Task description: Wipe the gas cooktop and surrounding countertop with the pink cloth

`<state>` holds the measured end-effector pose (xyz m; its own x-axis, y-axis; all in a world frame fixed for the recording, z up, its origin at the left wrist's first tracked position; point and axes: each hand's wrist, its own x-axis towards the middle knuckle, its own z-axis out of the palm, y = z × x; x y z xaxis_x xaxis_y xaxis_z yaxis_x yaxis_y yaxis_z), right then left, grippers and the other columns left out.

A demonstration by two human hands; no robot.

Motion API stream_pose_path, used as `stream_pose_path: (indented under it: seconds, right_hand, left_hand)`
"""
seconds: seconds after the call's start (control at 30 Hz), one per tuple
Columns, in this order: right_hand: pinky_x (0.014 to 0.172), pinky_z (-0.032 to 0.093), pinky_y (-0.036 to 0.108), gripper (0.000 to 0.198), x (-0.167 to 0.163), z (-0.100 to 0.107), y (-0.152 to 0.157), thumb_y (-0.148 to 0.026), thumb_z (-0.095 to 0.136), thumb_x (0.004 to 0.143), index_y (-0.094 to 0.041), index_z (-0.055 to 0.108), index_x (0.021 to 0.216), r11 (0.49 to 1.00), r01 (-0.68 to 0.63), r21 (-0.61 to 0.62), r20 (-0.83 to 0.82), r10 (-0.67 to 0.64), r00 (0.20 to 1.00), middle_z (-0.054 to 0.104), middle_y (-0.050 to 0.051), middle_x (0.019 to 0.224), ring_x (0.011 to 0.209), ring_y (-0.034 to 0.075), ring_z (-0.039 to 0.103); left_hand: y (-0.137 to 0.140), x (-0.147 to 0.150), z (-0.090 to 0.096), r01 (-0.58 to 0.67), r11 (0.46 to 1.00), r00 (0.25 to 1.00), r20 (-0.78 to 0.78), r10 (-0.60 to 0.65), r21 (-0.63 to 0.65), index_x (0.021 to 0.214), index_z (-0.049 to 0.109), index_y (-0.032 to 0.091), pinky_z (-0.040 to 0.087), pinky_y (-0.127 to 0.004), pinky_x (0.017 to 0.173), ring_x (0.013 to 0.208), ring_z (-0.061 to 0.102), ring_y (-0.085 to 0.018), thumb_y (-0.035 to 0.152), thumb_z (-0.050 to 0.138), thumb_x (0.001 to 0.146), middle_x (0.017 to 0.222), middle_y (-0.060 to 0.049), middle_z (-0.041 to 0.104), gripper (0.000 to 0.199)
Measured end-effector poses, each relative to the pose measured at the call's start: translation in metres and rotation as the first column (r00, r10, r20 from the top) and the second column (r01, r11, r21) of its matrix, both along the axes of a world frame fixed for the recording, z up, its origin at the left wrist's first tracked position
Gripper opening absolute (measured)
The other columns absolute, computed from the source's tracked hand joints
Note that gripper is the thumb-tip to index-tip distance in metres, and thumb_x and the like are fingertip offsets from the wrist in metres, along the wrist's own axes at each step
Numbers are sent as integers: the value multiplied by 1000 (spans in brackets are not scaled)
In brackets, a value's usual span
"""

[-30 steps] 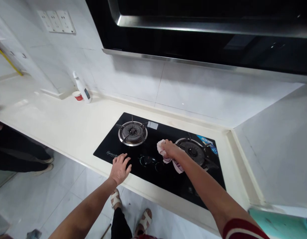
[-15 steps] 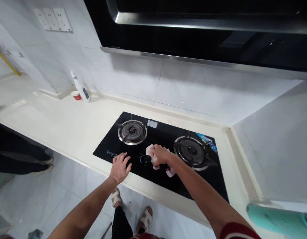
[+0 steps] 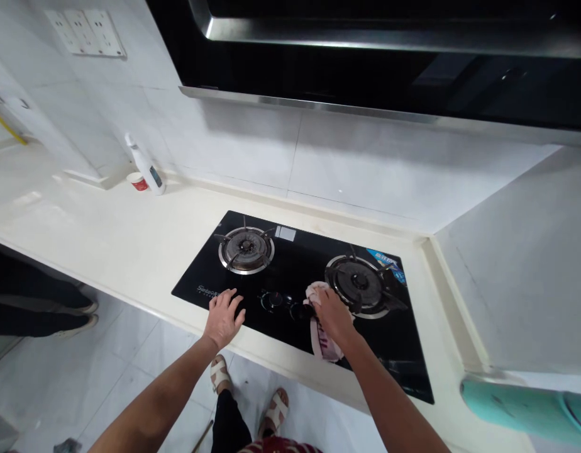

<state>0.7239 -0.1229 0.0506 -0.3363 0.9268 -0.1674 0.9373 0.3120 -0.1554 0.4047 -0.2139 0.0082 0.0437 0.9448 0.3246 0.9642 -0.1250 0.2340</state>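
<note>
Dark trouser legs of another person [image 3: 36,308], 2, with 2 pale shoes, at far left on the floor. Wall sockets [image 3: 85,33], 3, in one row. Pale table [image 3: 121,239], 1, running along the wall. Red-and-white cup [image 3: 138,182], 1, just beside a white bottle [image 3: 149,173], 1, upright near the wall. Left hand [image 3: 224,318], 1, fingers spread, palm down at the front edge of the black stove [image 3: 295,258], 1, set in the table. Left burner [image 3: 246,248], 1, ringed in metal. Control knob [image 3: 274,299], 1 plainly visible; any others are too dark to count. Pink cloth [image 3: 324,346], 1, on the stove's front part between the burners, bunched in the grip of the right hand [image 3: 334,314], 1. Right burner [image 3: 359,283], 1, just beyond that hand. Blue sticker [image 3: 389,264], 1, at the stove's rear right corner. Teal cylinder [image 3: 512,406], 1, at far right.
</note>
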Motion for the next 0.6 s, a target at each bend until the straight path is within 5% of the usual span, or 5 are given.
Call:
stream_pose_path:
  seconds: [0.17,0.33,0.5,0.6]
  right_hand:
    - [89,45,37,33,9,-7,-59,-27,41,96,-23,57,125,989,142,47,5,-143,990,57,14,121,108,29,57]
    - [89,47,38,36,-29,-7,-105,-27,49,92,-22,57,127,998,47,-47,-100,-51,994,58,13,120,107,29,58]
    - [93,46,41,36,-86,3,-99,-29,54,89,-23,57,125,992,-120,-48,-230,106,967,57,12,120,110,30,56]
    - [97,45,41,36,-123,13,-80,-34,52,92,-21,57,125,987,-126,-104,-321,87,943,55,13,124,114,30,55]
  left_hand:
    - [0,0,0,-3,1000,1000,-24,3,-6,120,63,22,39,-52,101,128,51,-32,35,52,94,134,-14,60,31]
    - [1,1,-1,-5,1000,999,-35,5,5,119,63,21,40,-51,101,127,51,-33,34,52,93,133,-15,61,31]
    - [3,0,-1,-1,1000,999,-33,2,26,119,64,22,40,-51,100,127,52,-33,35,50,93,133,-15,61,32]
    - [2,-5,-2,8,1000,999,-37,-8,5,121,62,23,39,-51,101,128,51,-33,33,51,91,134,-15,60,34]
